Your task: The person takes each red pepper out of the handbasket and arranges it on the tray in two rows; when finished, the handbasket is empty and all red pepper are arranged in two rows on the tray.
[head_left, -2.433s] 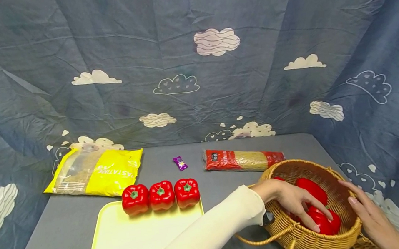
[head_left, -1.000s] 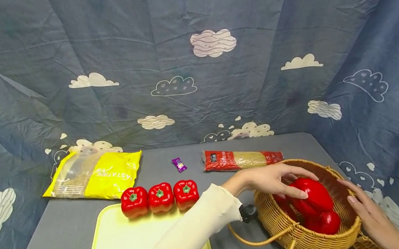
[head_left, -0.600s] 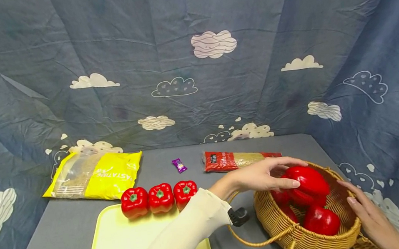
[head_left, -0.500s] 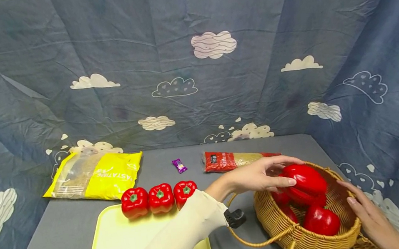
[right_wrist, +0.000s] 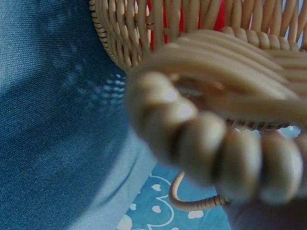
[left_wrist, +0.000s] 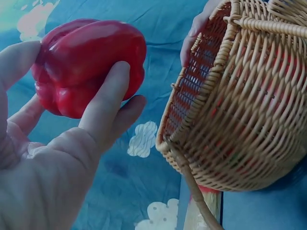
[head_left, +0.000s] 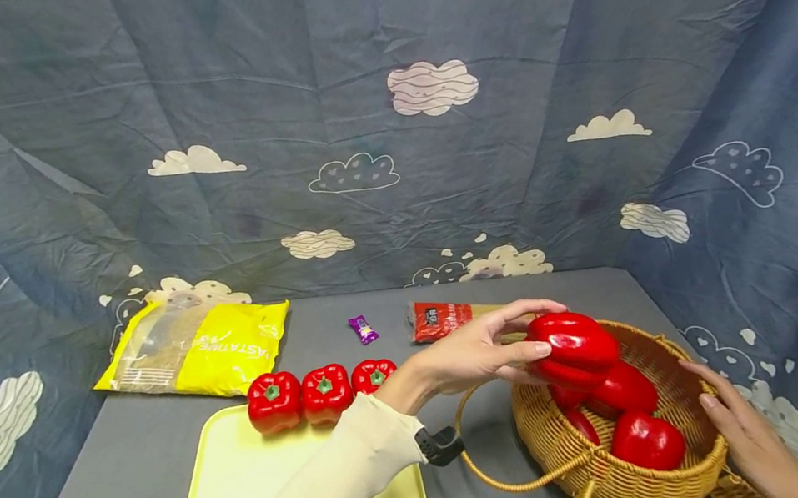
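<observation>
My left hand (head_left: 470, 357) holds a glossy red bell pepper (head_left: 573, 344) between thumb and fingers, over the left rim of a wicker basket (head_left: 631, 492). The left wrist view shows the held pepper (left_wrist: 91, 67) lying sideways in the fingers, clear of the basket's wall (left_wrist: 240, 120). Inside the basket are several more red peppers, among them one (head_left: 647, 441) near the front. My right hand (head_left: 756, 429) rests on the basket's right rim with its fingers fairly straight. In the right wrist view, blurred wickerwork (right_wrist: 206, 139) hides most of that hand.
Three red peppers (head_left: 325, 393) stand in a row at the back of a pale yellow tray (head_left: 201, 468). Behind lie a yellow pasta bag (head_left: 230, 347), a purple candy (head_left: 362, 329) and a red noodle pack (head_left: 441, 319). The basket's handle (head_left: 502, 488) loops out leftward.
My left hand was reaching among the peppers inside the basket. It took hold of one and has lifted it up and leftward to the rim. My right hand stays on the rim.
</observation>
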Action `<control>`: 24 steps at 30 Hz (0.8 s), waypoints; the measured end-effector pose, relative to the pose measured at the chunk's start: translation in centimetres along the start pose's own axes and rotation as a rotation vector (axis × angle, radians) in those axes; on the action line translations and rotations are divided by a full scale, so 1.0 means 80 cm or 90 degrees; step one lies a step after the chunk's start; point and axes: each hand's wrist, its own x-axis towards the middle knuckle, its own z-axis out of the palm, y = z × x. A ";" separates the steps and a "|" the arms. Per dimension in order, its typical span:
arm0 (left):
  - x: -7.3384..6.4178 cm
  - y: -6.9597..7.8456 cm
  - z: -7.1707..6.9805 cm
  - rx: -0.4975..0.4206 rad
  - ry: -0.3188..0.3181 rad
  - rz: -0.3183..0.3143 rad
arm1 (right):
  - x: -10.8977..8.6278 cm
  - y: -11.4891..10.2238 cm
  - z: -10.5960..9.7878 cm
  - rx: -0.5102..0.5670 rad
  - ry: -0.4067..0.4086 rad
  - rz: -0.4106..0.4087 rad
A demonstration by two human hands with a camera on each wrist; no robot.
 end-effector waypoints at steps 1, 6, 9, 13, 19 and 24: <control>-0.003 -0.001 -0.002 -0.002 0.006 0.003 | 0.000 0.000 0.000 0.000 -0.001 -0.002; -0.018 -0.005 -0.009 -0.026 0.025 0.027 | 0.000 0.000 0.001 0.004 0.003 -0.018; -0.027 -0.006 -0.013 -0.049 0.024 0.037 | 0.001 0.000 0.001 0.007 0.005 -0.025; -0.041 -0.005 -0.018 -0.078 0.017 0.046 | 0.001 0.001 0.001 0.012 0.005 -0.031; -0.062 -0.004 -0.027 -0.097 0.024 0.047 | 0.001 0.002 -0.001 0.006 -0.005 -0.001; -0.079 -0.005 -0.036 -0.085 0.046 0.039 | 0.001 0.002 -0.001 0.011 -0.011 0.005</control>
